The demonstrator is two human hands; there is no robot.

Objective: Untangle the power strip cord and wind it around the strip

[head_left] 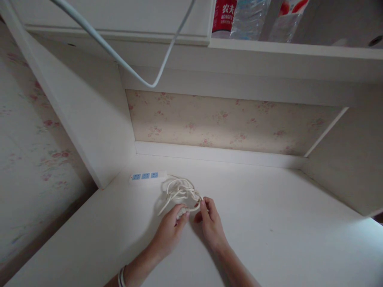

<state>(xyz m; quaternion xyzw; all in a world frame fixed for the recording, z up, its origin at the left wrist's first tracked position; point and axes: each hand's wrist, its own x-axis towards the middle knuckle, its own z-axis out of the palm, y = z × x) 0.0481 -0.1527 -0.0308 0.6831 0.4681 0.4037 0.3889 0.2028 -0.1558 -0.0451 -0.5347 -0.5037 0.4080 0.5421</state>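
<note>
A white power strip (148, 176) with blue sockets lies on the white desk (269, 223) near its back left corner. Its white cord (178, 190) is gathered in a loose coil just right of the strip. My left hand (170, 229) is closed, pinching the near part of the coil. My right hand (211, 223) is closed too, with thumb and fingertips gripping the coil's right edge. Both hands rest low on the desk, close together.
A white side panel (86, 119) walls the desk's left, floral wallpaper (221, 121) its back. A shelf above holds a red-labelled bottle (224, 16) and a clear plastic bottle (249, 18). A white cable (125, 59) hangs in a loop from above.
</note>
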